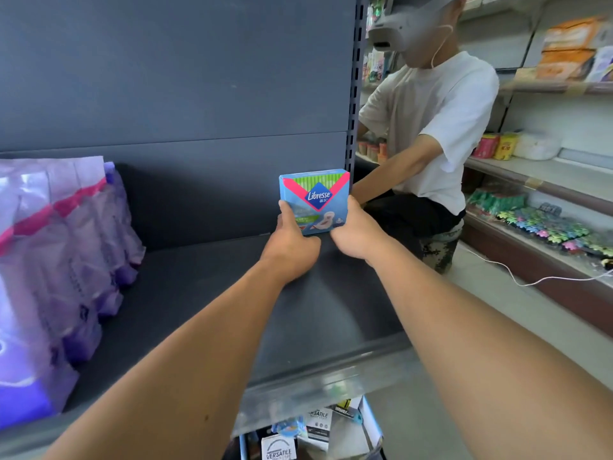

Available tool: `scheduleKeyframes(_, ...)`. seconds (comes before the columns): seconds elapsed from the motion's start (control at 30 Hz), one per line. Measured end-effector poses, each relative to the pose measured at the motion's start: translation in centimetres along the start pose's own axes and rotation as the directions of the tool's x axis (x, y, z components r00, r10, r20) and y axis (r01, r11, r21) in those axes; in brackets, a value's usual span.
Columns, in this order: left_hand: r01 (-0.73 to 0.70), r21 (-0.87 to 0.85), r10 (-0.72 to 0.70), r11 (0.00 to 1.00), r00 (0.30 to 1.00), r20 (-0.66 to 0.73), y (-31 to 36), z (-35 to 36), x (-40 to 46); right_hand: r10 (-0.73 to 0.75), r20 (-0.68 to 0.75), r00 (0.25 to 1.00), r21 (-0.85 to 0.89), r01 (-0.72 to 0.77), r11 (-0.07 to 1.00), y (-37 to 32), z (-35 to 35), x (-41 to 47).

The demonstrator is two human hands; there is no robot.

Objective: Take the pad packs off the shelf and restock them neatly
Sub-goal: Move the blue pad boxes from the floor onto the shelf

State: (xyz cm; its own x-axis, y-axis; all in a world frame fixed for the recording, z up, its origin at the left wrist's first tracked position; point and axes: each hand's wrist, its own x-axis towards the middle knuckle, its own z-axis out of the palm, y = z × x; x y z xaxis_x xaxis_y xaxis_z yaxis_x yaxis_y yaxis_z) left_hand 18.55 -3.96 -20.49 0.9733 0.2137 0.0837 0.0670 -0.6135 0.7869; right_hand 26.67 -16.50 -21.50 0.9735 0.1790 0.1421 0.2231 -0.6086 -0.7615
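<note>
A blue Libresse pad pack (315, 194) with a pink chevron and green top stands upright at the back right of the dark shelf (232, 293). My left hand (292, 244) grips its lower left side, and my right hand (353, 234) grips its lower right side. Both arms reach forward over the shelf board. A row of purple pad packs (66, 260) stands along the left part of the same shelf.
A person in a white T-shirt (434, 134) crouches just right of the shelf upright, wearing a headset. Stocked shelves (530, 180) line the right wall. A box with cartons (315, 429) sits below the shelf edge. A white cable (517, 277) trails across the floor.
</note>
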Motion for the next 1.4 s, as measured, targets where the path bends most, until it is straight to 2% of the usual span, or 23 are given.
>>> scheduleKeyframes(0.17,0.022,0.034,-0.023,0.999,0.999,0.031,0.3,0.1,0.2,0.026,0.065,0.998,-0.045,-0.023,0.999,-0.1,-0.4,-0.1)
scheduleKeyframes(0.33,0.043,-0.017,-0.044,0.999,0.999,-0.030,0.4,0.1,-0.3,0.075,0.028,0.997,-0.089,-0.073,0.993,-1.3,-1.6,-1.5)
scheduleKeyframes(0.4,0.026,-0.040,-0.028,0.999,0.997,-0.070,0.6,-0.2,-1.0,0.027,-0.010,1.000,-0.107,-0.028,0.994,-2.2,-2.8,-3.4)
scheduleKeyframes(0.53,-0.126,-0.040,0.116,0.991,0.973,-0.199,2.4,-1.6,-4.7,-0.154,-0.165,0.974,-0.215,0.116,0.970,-3.2,-5.5,-9.7)
scheduleKeyframes(0.6,-0.251,0.050,0.255,0.967,0.940,-0.226,3.4,-2.0,-8.1,-0.239,-0.218,0.946,-0.236,0.187,0.954,-3.0,-6.9,-14.0)
scheduleKeyframes(0.67,-0.410,0.045,0.410,0.911,0.886,-0.216,4.8,-1.8,-12.6,-0.291,-0.233,0.928,-0.261,0.229,0.938,-2.4,-8.4,-18.9)
scheduleKeyframes(0.77,-0.506,-0.064,0.503,0.860,0.862,-0.062,7.0,0.3,-20.8,-0.257,-0.272,0.927,-0.258,0.187,0.948,-0.8,-10.7,-28.0)
scheduleKeyframes(0.87,-0.516,-0.099,0.525,0.851,0.825,0.209,8.9,4.0,-28.4,-0.143,-0.297,0.944,-0.253,0.067,0.965,2.1,-12.9,-37.5)
scheduleKeyframes(1.03,-0.495,-0.030,0.433,0.869,0.727,0.533,12.2,11.5,-38.4,0.105,-0.344,0.933,-0.238,-0.195,0.951,6.8,-17.2,-51.9)
scheduleKeyframes(1.2,-0.522,0.023,0.342,0.853,0.591,0.731,15.1,18.0,-48.0,0.383,-0.454,0.805,-0.103,-0.474,0.874,11.7,-20.2,-66.0)
scheduleKeyframes(1.4,-0.449,0.025,0.204,0.893,0.453,0.868,13.8,28.3,-60.0,0.701,-0.441,0.561,0.210,-0.695,0.688,19.2,-19.7,-78.6)
